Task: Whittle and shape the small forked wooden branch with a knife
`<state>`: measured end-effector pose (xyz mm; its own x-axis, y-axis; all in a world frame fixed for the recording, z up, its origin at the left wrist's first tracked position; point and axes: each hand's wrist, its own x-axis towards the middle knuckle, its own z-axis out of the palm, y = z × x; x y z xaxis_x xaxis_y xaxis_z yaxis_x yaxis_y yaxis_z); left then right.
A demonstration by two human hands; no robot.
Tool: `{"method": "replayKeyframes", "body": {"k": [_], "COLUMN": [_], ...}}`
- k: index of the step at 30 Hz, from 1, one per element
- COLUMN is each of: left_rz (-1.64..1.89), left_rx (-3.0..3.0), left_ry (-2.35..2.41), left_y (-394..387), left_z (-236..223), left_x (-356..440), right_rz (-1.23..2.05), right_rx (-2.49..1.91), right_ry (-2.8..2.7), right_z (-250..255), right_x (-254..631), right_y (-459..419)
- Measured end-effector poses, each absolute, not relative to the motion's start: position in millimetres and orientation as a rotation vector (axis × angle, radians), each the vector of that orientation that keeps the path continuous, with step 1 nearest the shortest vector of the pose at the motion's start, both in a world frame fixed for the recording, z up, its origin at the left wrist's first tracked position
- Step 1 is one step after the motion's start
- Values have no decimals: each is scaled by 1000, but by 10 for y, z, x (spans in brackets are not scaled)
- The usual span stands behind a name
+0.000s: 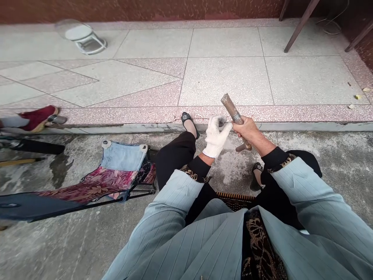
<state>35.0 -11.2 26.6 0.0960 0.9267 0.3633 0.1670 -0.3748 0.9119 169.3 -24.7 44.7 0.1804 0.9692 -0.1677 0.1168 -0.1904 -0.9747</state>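
Note:
My right hand (247, 130) is bare and wrapped round a rusty brown tool (233, 112) with a thick wooden handle that sticks up and to the left; its lower end pokes out below my fist. My left hand (216, 137) wears a white knitted glove, and its fingers curl in against the tool just beside my right hand. Whether the gloved fingers pinch anything small is hidden. Both hands hover above my knees, over a pale dusty patch of concrete (233, 167).
I sit with legs apart in black trousers and black flat shoes (189, 122). A low folding cloth stool (116, 175) stands at left. Another person's red shoe (37, 116) rests on the tiled step (204, 77). A white fan (83, 37) lies far left; chair legs (300, 25) stand far right.

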Motion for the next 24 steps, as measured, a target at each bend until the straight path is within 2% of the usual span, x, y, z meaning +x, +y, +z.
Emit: {"method": "replayKeyframes", "body": {"k": [9, 15, 19, 24], "left_rz": [1209, 923, 915, 1090], "left_rx": [1189, 821, 908, 1290], "left_ry": [787, 622, 695, 770], "left_y": [86, 107, 109, 55], "left_z": [303, 320, 233, 299], "left_x": [199, 89, 81, 43], "right_rz": [1429, 1498, 1594, 1693], "right_rx": [-1451, -1444, -1385, -1296], "right_ry": [-926, -947, -864, -833], "right_z": [544, 531, 545, 570], "right_x": [1804, 1875, 1880, 1886], "right_y": [-263, -254, -269, -298]}}
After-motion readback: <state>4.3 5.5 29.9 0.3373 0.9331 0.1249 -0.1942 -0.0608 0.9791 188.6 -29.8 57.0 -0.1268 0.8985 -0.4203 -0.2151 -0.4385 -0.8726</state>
